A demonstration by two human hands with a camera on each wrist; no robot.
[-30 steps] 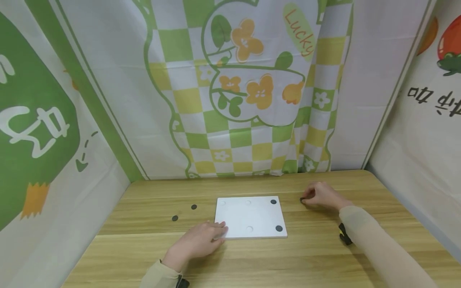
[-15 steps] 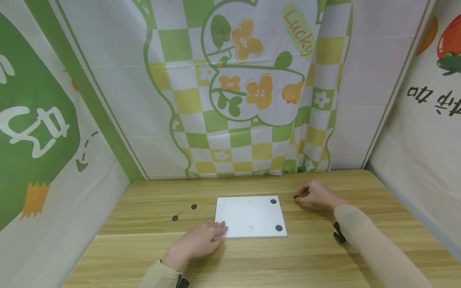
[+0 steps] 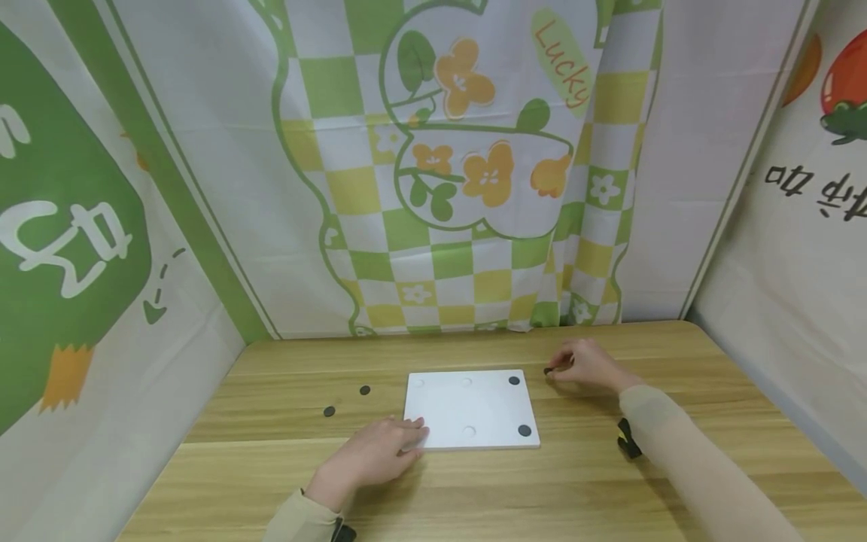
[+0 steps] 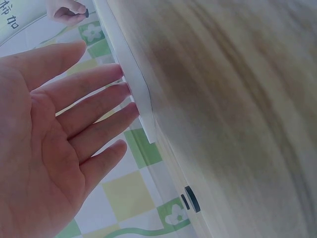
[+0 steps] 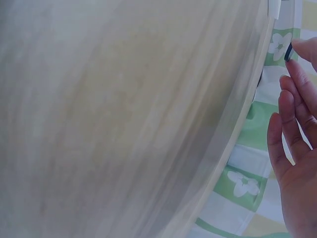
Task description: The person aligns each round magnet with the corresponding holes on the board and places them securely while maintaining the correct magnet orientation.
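A white rectangular board (image 3: 467, 408) lies on the wooden table with shallow round recesses along its edges. Two dark discs fill its right-hand recesses, one upper disc (image 3: 514, 381) and one lower disc (image 3: 524, 430). My left hand (image 3: 379, 452) rests its straight fingertips on the board's near left corner; the left wrist view shows the spread fingers (image 4: 99, 99) at the board's edge. Right of the board, my right hand (image 3: 584, 364) pinches a small dark disc (image 3: 548, 371) between thumb and fingertips. In the right wrist view that disc (image 5: 289, 51) stands on edge, the other fingers loosely extended.
Two more dark discs lie on the table left of the board, a farther disc (image 3: 365, 390) and a nearer disc (image 3: 329, 411). A patterned curtain (image 3: 467, 286) hangs behind the table's back edge, with printed cloth on both sides.
My right hand has moved left toward the board, carrying the pinched disc. The left hand and the board have stayed in place.
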